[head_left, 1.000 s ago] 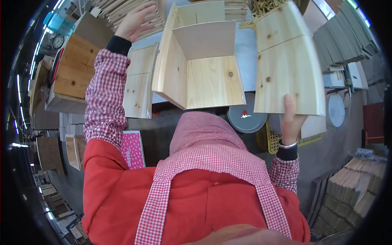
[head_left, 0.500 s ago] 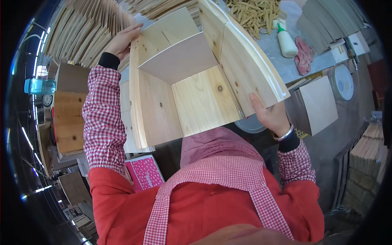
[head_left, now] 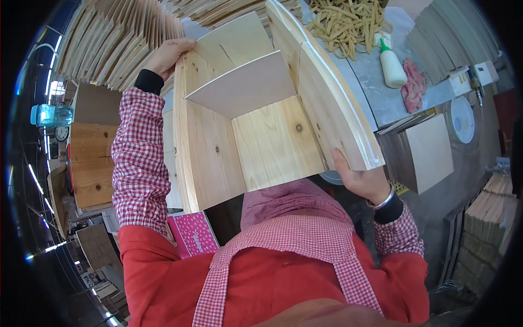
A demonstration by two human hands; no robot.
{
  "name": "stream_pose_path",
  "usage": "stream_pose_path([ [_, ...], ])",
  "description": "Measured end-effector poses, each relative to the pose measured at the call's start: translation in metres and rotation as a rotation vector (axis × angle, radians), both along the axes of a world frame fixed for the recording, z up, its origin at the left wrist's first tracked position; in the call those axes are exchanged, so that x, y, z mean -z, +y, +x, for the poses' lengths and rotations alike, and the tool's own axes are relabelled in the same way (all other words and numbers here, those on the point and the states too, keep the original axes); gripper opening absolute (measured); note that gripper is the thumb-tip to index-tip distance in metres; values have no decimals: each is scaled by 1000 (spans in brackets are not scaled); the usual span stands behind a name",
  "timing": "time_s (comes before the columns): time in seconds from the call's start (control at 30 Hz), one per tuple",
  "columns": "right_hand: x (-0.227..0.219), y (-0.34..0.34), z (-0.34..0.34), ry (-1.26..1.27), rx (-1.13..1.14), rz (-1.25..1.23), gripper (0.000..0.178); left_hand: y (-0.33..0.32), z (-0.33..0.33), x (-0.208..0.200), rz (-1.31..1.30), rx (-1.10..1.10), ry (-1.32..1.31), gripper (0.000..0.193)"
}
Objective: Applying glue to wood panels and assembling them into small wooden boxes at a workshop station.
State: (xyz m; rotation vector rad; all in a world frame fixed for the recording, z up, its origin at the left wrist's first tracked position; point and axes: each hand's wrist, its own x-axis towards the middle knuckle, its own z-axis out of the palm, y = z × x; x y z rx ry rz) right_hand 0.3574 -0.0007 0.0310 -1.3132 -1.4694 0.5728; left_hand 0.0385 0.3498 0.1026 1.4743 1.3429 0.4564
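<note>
A pale wooden box (head_left: 280,144) with knots in its boards is held tilted in front of me between both hands. A thin greyish divider board (head_left: 245,87) stands across its inside, splitting it into two compartments. My left hand (head_left: 170,56) is closed over the far left corner of the box, fingers on the rim. At the near right corner my right hand (head_left: 362,177) grips the right side board, thumb inside and the other fingers hidden beneath. A glossy white bead, looking like glue, runs along the right board's edge.
Stacked thin boards (head_left: 117,43) stand at the far left. On the grey table (head_left: 376,87) are yellowish strips (head_left: 348,24), a white bottle with a green tip (head_left: 393,68) and a pink cloth (head_left: 415,84). More panels (head_left: 425,152) stand right; a pink box (head_left: 193,233) lies near my left elbow.
The box's near end has come slightly lower and toward me, with both hands still on it. My right hand has moved down a little with it.
</note>
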Motion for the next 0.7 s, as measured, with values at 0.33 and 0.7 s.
stream_pose_path([
  [0.33, -3, 3, -1, -5, -110, -84, 25, -3, 1, -2, 58, 8, 42, 18],
  [0.7, -7, 3, -11, -54, -189, -140, 21, -6, 5, 7, 131, 4, 56, 18],
])
